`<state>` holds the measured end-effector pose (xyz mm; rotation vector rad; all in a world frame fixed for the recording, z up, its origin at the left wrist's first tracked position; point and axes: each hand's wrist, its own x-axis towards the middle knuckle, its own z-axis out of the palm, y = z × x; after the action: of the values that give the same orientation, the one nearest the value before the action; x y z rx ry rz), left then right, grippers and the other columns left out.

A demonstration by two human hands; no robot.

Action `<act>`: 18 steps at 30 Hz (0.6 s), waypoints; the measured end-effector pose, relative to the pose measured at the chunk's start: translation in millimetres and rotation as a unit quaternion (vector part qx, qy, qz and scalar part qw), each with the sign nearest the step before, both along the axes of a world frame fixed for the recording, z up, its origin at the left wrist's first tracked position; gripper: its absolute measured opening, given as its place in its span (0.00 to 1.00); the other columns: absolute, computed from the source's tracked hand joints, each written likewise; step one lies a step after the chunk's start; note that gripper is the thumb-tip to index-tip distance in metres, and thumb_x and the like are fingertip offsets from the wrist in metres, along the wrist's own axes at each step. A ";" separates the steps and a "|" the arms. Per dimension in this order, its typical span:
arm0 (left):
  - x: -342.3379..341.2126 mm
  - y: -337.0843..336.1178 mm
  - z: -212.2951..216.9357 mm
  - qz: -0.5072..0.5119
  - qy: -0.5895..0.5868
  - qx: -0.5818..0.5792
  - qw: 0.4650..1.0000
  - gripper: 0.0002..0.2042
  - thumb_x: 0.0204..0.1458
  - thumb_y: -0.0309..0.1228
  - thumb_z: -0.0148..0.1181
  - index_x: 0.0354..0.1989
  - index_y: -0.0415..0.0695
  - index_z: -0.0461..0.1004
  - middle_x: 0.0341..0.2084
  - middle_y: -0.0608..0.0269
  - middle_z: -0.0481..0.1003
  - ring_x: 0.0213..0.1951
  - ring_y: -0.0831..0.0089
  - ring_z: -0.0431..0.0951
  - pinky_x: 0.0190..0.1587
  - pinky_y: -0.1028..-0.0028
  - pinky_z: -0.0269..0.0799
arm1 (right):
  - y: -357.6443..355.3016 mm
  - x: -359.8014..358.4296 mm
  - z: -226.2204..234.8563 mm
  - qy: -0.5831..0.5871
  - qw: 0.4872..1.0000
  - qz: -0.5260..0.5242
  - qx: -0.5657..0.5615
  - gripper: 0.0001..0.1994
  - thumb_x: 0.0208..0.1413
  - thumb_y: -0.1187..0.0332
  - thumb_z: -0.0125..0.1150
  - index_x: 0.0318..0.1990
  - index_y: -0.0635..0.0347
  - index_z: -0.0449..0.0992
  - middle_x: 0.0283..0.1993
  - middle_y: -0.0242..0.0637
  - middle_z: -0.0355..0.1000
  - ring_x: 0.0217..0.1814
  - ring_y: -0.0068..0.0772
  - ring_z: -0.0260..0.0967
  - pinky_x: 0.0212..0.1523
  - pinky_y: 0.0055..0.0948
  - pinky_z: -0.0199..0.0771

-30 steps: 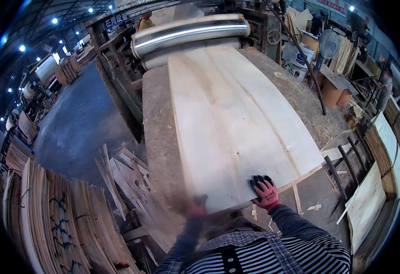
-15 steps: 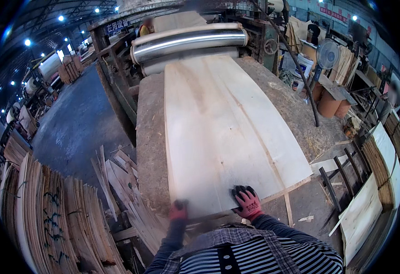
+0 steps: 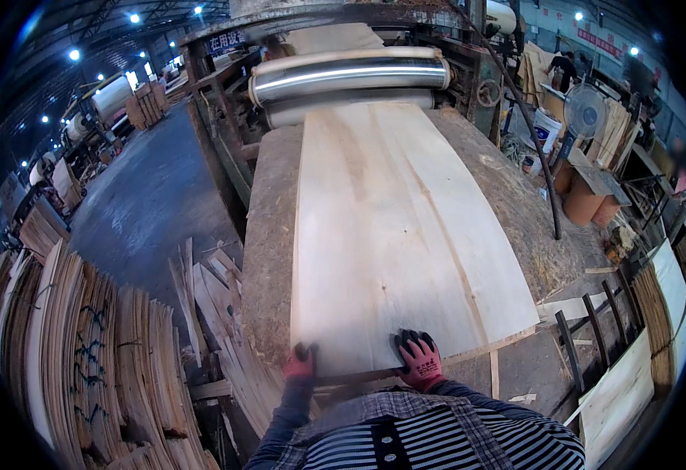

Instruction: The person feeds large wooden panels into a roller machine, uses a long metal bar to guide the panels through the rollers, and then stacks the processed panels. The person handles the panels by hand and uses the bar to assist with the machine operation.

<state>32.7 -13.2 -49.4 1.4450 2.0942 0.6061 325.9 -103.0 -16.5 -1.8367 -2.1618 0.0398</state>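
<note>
A long pale wood veneer sheet [image 3: 406, 235] with brown grain streaks lies lengthwise before me, its far end at a metal roller [image 3: 351, 77]. My left hand [image 3: 299, 363], in a red glove with dark fingertips, closes on the sheet's near left corner. Farther right along the near edge, my right hand [image 3: 418, 360] wears a matching glove. Its fingers lie over the top of the sheet and its thumb is at the edge. Both hands' undersides are hidden. Beneath the sheet is a worn brown table [image 3: 268, 243].
Stacked veneer [image 3: 92, 352] stands at the lower left, beside loose offcuts [image 3: 233, 337]. On the right are a slanted dark pole [image 3: 543, 168], a fan [image 3: 586, 111], a white bucket [image 3: 545, 129] and a metal rack [image 3: 570, 337]. A person in dark clothing [image 3: 564, 70] is at the far right.
The whole view has shifted, so the roller and surroundings sit farther right and slightly lower. Both hands stay at the sheet's near edge.
</note>
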 end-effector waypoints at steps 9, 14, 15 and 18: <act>2.1 1.9 12.9 -0.011 0.018 -0.037 0.999 0.25 0.45 0.50 0.49 0.50 0.52 0.63 0.44 0.56 0.69 0.47 0.59 0.68 0.49 0.64 0.62 | -1.0 0.3 8.3 0.027 1.000 0.002 0.006 0.30 0.35 0.49 0.60 0.49 0.51 0.67 0.53 0.40 0.60 0.55 0.46 0.52 0.56 0.49 0.47; -2.6 5.6 3.8 0.003 0.053 -0.052 0.997 0.26 0.44 0.52 0.49 0.50 0.53 0.64 0.43 0.56 0.70 0.46 0.58 0.69 0.48 0.63 0.62 | -1.4 -0.1 10.5 0.007 0.999 -0.002 -0.035 0.30 0.40 0.48 0.56 0.52 0.48 0.63 0.56 0.38 0.56 0.58 0.44 0.50 0.57 0.48 0.45; -3.8 6.3 1.0 0.002 0.051 -0.047 0.998 0.26 0.44 0.52 0.49 0.50 0.53 0.64 0.43 0.57 0.70 0.45 0.58 0.69 0.48 0.63 0.62 | -1.2 -0.4 10.3 0.006 0.999 -0.003 -0.033 0.30 0.40 0.48 0.55 0.52 0.48 0.63 0.56 0.38 0.56 0.58 0.44 0.50 0.57 0.48 0.46; -7.2 5.2 -9.4 0.003 0.045 -0.024 0.999 0.25 0.44 0.52 0.49 0.49 0.52 0.64 0.42 0.57 0.71 0.45 0.58 0.70 0.47 0.64 0.63 | -1.4 -1.2 9.6 0.009 1.000 0.003 0.008 0.29 0.37 0.48 0.58 0.48 0.52 0.67 0.53 0.40 0.60 0.55 0.46 0.52 0.56 0.48 0.47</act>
<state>25.5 -8.0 -58.9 1.4653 2.1678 0.4972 324.8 -104.3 -6.9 -1.8153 -2.1487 0.0392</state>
